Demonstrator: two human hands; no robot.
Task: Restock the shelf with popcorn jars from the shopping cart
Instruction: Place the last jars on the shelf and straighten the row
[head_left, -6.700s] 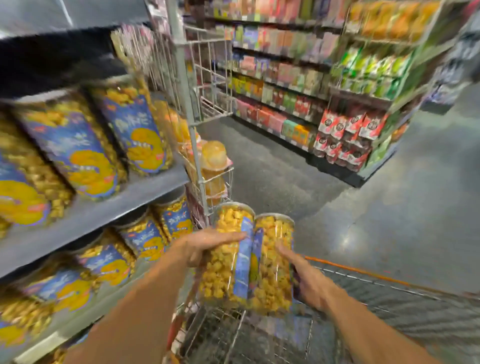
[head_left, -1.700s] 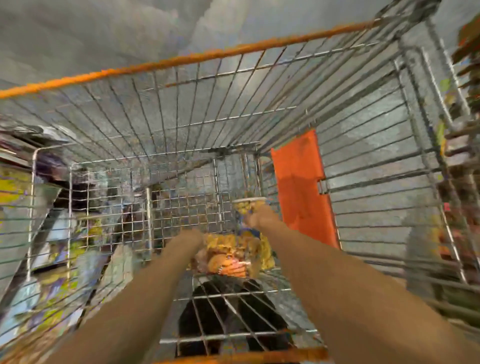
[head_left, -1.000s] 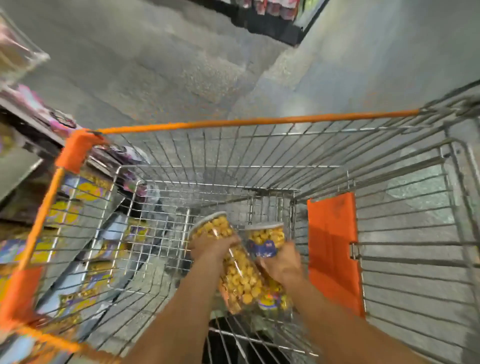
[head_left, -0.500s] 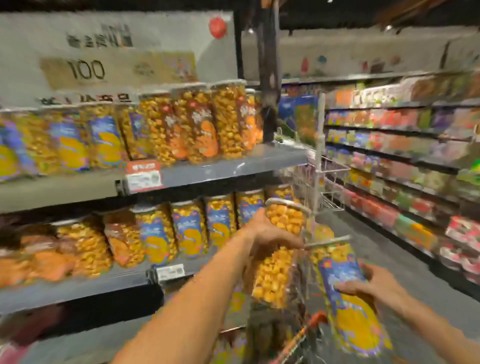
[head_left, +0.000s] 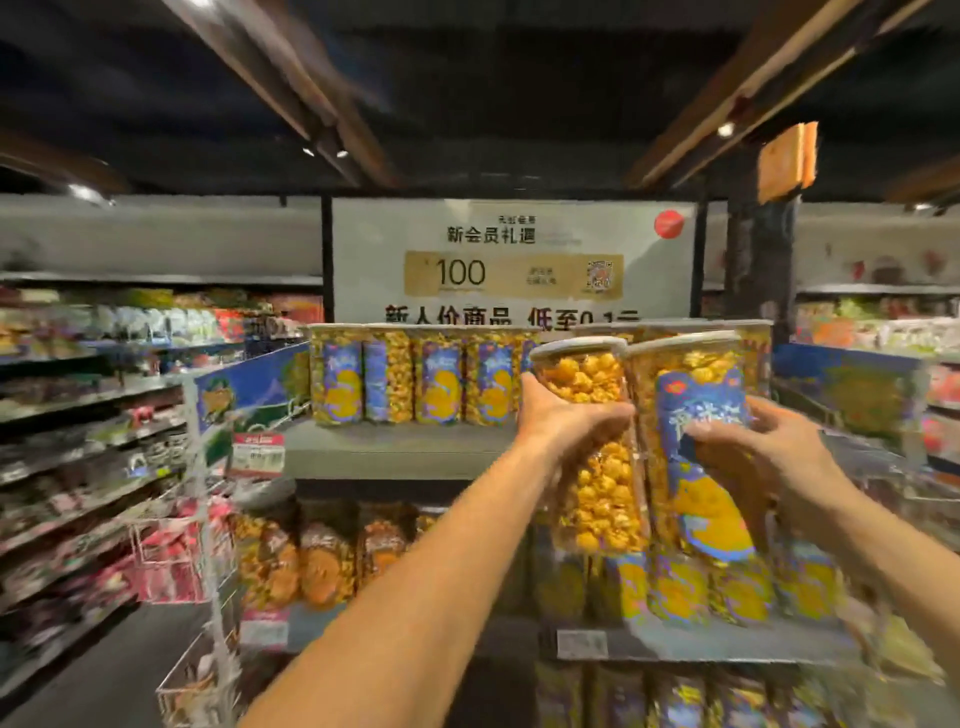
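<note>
A supermarket aisle under a dark ceiling, with a grey top shelf (head_left: 400, 449) straight ahead and a white promotional sign (head_left: 511, 260) printed with "100" standing behind it.

The left hand (head_left: 563, 423) is wrapped around the upper part of a clear plastic popcorn jar (head_left: 597, 457), a tall cylinder with a pale lid, showing lumpy golden kernels through its smooth wall. The right hand (head_left: 763, 457) is closed on a second jar (head_left: 691, 447) of the same shape, its blue-and-yellow label turned outward. The two jars touch side by side, tilted slightly left, held up in front of the right end of the top shelf and not yet set down on it.

Just beyond them a row of shelved jars (head_left: 415, 379) stands upright along the back of that shelf, leaving bare grey board in front. A red-and-white price tag (head_left: 258, 453) hangs at the shelf's left corner. Below, a lower row of jars (head_left: 691, 587) shows darker, orange packs to the left and blue labels to the right, blurred. A wire rack (head_left: 182, 545) holding pink packets juts out at the left.

Half a second ago the jars were lower and apart, at the second shelf's level; now they are raised and pressed together, and the shelf is faced head-on.
</note>
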